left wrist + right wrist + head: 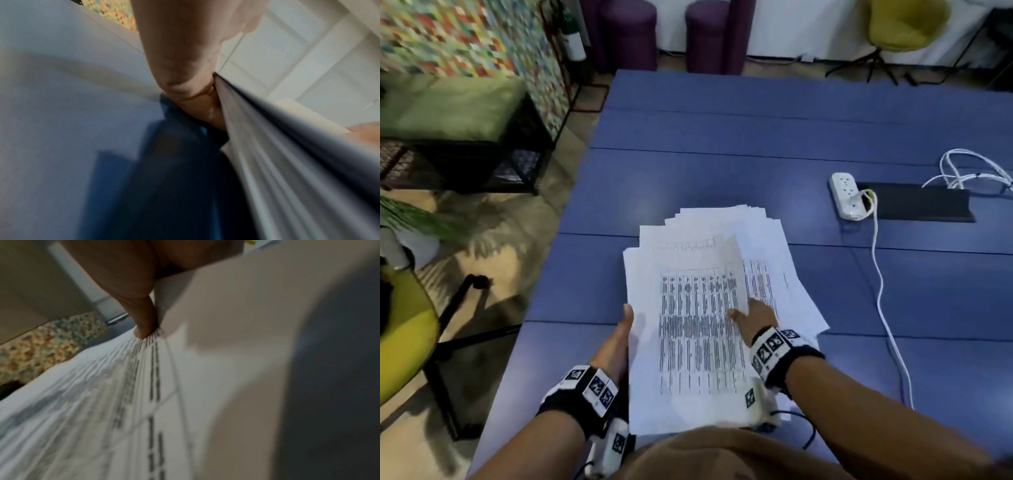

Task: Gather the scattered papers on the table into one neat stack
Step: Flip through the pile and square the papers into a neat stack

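A loose pile of white printed papers (698,325) lies fanned out on the blue table (722,144) right in front of me. My left hand (619,339) holds the pile's left edge. In the left wrist view its fingers (209,104) sit against and under the layered paper edges (277,170), which are raised off the table. My right hand (751,317) is over the pile's right side and pinches a sheet (732,270) whose edge curls up. The right wrist view has the thumb (141,318) pressed on the printed page (92,402) beside the lifted sheet (236,321).
A white power strip (847,195) lies at the right beside a black cable slot (921,202). Its white cord (883,291) runs toward me along the right side. More white cables (976,171) coil at the far right. A yellow chair (404,339) stands left of the table.
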Demonstrator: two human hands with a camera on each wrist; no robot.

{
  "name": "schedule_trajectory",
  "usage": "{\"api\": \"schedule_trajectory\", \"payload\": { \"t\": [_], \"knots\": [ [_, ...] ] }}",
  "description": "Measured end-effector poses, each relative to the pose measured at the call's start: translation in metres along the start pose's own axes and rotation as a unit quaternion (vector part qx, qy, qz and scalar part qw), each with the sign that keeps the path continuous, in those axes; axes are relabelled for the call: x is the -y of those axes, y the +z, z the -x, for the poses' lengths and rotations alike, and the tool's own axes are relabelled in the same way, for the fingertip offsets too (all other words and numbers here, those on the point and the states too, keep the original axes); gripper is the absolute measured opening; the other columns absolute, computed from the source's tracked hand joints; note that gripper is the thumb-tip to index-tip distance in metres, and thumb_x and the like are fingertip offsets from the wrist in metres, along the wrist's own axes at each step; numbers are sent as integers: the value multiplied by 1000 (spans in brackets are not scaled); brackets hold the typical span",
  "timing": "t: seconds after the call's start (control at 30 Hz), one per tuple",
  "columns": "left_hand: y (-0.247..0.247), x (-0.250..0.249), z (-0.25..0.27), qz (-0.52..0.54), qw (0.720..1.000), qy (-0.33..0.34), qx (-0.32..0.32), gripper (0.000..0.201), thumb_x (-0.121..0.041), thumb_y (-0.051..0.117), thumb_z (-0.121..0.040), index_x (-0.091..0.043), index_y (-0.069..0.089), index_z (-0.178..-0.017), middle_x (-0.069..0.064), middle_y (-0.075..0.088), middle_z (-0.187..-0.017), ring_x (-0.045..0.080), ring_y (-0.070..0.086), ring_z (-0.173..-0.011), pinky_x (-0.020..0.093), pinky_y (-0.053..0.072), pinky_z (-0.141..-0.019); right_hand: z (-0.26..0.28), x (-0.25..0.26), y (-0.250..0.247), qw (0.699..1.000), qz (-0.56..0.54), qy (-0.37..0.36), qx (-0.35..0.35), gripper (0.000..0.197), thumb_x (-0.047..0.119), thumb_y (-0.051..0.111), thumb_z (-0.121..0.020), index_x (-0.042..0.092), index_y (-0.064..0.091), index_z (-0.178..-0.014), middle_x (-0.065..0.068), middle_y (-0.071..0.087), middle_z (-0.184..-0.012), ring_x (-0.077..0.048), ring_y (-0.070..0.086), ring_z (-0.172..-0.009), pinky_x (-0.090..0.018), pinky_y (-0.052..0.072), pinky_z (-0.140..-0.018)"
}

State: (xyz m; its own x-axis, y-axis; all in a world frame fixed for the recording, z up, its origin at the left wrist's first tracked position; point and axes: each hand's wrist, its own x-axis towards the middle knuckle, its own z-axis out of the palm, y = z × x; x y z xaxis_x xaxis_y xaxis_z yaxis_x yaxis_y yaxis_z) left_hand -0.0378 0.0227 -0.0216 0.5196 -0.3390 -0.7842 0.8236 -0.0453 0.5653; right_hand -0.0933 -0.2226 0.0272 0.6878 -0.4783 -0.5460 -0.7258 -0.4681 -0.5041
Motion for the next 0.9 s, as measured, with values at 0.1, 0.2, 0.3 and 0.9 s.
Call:
{"api": "schedule_trajectory", "payload": {
  "t": [0.1,0.2,0.3,0.9],
  "knots": [
    [3,-2,4,-138,984,109,-32,94,-59,85,-58,-24,41,-132,-4,57,-130,25,51,-128,42,37,-109,-2,3,21,999,3,-10,33,51,37,49,-97,5,41,-135,-14,55,-130,-27,58,-110,-32,49,-87],
    [-3,2,-1,-125,982,136,-42,68,-4,76,-80,-19,40,-135,3,60,-130,26,53,-125,41,37,-108,-16,-2,14,998,-56,12,-17,59,46,59,-89,8,43,-131,-12,54,-131,-30,55,-116,-39,47,-96],
    [-8,-1,-1,-91,982,154,-52,64,7,67,-84,-18,41,-136,1,60,-124,22,53,-118,35,36,-100,-36,-25,-16,984,15,87,-155,69,51,72,-76,11,45,-126,-14,49,-127,-32,47,-118,-45,46,-95],
    [-37,-3,-17,-109,986,125,-16,108,-35,88,-64,-20,25,-150,1,43,-150,24,39,-138,51,26,-116,-33,-18,-61,975,-75,-13,-207,22,15,57,-94,7,54,-114,-15,60,-103,-25,50,-76,-32,45,-69]
  ]
}}
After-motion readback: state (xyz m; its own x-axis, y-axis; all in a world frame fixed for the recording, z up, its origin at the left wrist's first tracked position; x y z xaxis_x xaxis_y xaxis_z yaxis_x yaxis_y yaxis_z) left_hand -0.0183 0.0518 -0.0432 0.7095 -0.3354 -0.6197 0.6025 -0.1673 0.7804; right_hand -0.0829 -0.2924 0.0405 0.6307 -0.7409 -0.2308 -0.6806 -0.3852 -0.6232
